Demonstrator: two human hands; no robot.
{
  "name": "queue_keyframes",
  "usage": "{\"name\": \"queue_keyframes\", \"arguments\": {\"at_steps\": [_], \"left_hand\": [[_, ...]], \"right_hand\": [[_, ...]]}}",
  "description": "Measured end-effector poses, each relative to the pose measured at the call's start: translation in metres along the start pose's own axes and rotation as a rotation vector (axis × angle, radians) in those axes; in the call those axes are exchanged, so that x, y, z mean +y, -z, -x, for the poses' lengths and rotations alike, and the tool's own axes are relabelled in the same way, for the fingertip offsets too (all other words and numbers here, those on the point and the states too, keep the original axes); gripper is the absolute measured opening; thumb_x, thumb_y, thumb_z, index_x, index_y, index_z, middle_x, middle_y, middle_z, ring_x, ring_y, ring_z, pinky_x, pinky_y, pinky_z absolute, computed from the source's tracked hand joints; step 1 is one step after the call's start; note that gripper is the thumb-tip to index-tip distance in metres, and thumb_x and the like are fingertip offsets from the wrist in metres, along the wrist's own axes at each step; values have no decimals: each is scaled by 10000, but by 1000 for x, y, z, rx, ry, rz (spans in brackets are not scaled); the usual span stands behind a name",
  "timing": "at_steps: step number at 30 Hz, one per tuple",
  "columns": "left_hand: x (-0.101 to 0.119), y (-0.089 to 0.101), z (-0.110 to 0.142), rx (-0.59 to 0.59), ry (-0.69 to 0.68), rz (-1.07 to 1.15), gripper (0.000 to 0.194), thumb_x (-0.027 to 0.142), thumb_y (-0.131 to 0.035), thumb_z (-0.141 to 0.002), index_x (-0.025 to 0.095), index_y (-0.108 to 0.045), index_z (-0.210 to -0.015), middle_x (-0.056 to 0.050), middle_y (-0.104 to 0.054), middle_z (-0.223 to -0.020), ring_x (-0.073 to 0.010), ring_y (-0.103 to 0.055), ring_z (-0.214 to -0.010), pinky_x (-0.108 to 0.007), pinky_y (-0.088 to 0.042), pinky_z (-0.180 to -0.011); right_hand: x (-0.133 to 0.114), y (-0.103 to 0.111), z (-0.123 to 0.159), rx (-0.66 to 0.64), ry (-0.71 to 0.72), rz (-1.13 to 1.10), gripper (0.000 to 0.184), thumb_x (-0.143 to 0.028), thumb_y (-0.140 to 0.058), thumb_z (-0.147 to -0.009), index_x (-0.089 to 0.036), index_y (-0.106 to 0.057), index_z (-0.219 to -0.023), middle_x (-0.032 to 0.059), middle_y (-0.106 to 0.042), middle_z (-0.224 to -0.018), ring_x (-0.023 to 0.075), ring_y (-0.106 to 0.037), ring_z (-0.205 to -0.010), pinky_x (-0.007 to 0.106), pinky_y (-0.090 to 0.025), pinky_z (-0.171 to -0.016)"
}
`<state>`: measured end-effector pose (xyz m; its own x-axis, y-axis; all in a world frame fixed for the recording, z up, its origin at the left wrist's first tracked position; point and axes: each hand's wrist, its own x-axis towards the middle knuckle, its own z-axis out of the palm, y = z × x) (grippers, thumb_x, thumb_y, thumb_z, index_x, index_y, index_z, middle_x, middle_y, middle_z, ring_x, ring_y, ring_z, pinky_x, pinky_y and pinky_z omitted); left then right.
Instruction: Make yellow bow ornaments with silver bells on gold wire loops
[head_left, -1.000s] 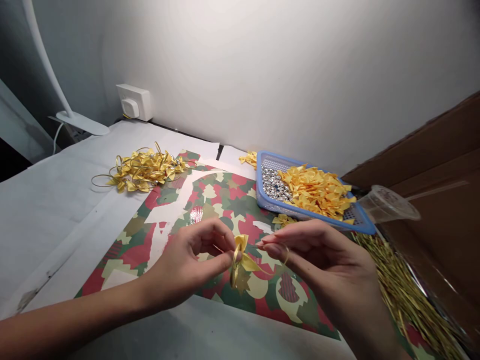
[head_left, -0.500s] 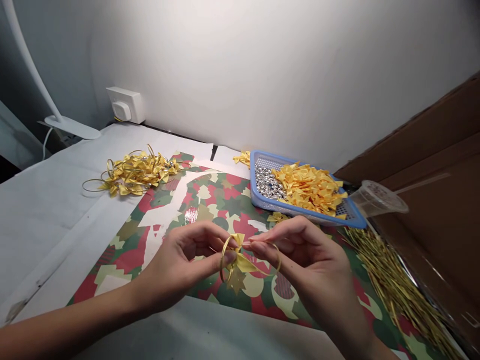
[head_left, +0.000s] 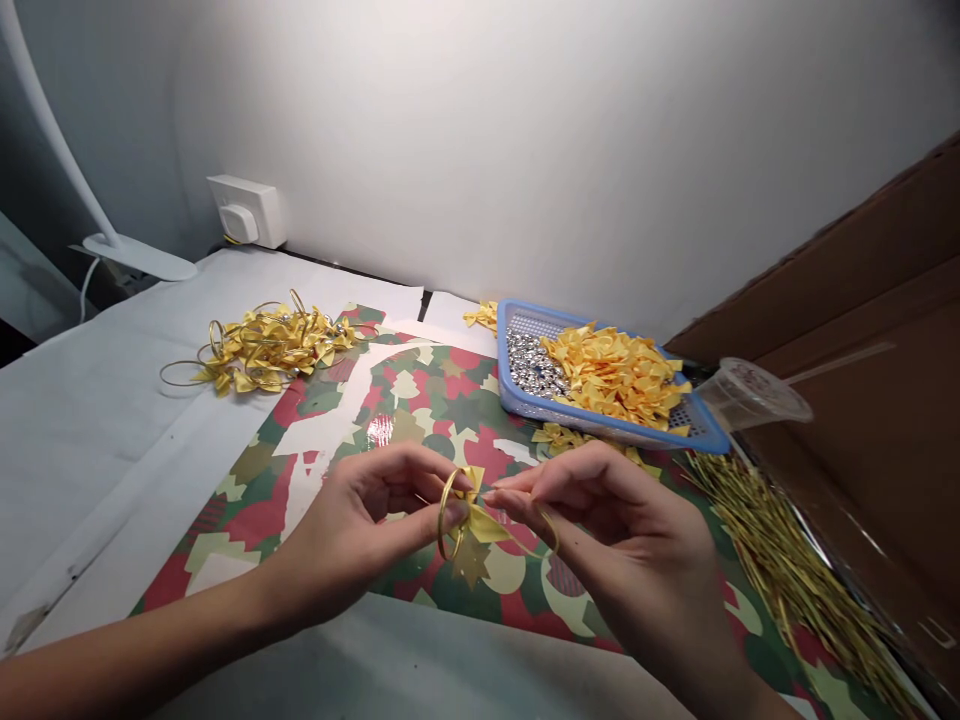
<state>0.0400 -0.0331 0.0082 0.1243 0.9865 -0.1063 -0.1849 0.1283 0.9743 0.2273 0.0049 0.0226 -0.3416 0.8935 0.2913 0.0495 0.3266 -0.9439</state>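
Over the patterned sheet, my left hand (head_left: 367, 525) pinches a yellow ribbon bow (head_left: 489, 526) between thumb and index finger. A gold wire tie (head_left: 444, 520) curves in a loop around the tip of that thumb and runs out to the right below the bow. My right hand (head_left: 630, 530) is closed in a pinch just right of the bow's middle, at the tie's free end, which bends back past the fingers. The exact spot under the right fingertips is too small to see clearly.
Finished-looking bows with wire loops (head_left: 274, 345) lie heaped at the left. A blue basket (head_left: 517, 304) holds silver beads (head_left: 534, 365) and yellow bows (head_left: 619, 370). Gold wire ties (head_left: 802, 570) lie at the right, near a clear plastic cup (head_left: 757, 393). A lamp base (head_left: 142, 258) stands back left.
The right fingertips have shifted slightly, and the wire's bend beside them hangs a little lower. My left hand keeps its pinch on the bow. The view has moved slightly.
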Motion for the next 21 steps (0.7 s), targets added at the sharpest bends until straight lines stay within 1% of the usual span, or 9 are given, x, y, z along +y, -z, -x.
{"name": "queue_keyframes", "arguments": {"at_steps": [6,11,16,21], "left_hand": [[1,-1,-1,15,6,-18,107,129,-727,-748,211,-671,-787,39,-683,-729,-100,-613,-707,-170,-491,-638],[1,-2,0,10,-8,-54,82,153,-719,-760,206,-668,-797,27,-686,-726,-115,-621,-701,-187,-502,-625],[0,-1,-2,-9,-19,-94,27,217,-689,-807,211,-675,-829,20,-680,-704,-122,-624,-655,-210,-513,-608],[0,-1,-2,-10,-44,-137,24,203,-682,-818,218,-686,-836,21,-694,-707,-120,-633,-668,-205,-525,-625]], "right_hand": [[-1,2,2,-4,76,96,164,-128,-701,-790,-225,-593,-714,-13,-737,-727,146,-715,-615,230,-621,-600],[-9,2,2,-15,148,235,192,-98,-633,-821,-216,-576,-681,0,-732,-713,142,-710,-633,211,-604,-584],[-13,4,3,-56,184,338,225,-92,-603,-836,-222,-529,-669,-1,-718,-706,141,-701,-639,217,-589,-580],[-14,6,5,-115,226,407,233,-63,-565,-846,-223,-506,-687,-4,-717,-713,124,-679,-609,203,-557,-553]]}}
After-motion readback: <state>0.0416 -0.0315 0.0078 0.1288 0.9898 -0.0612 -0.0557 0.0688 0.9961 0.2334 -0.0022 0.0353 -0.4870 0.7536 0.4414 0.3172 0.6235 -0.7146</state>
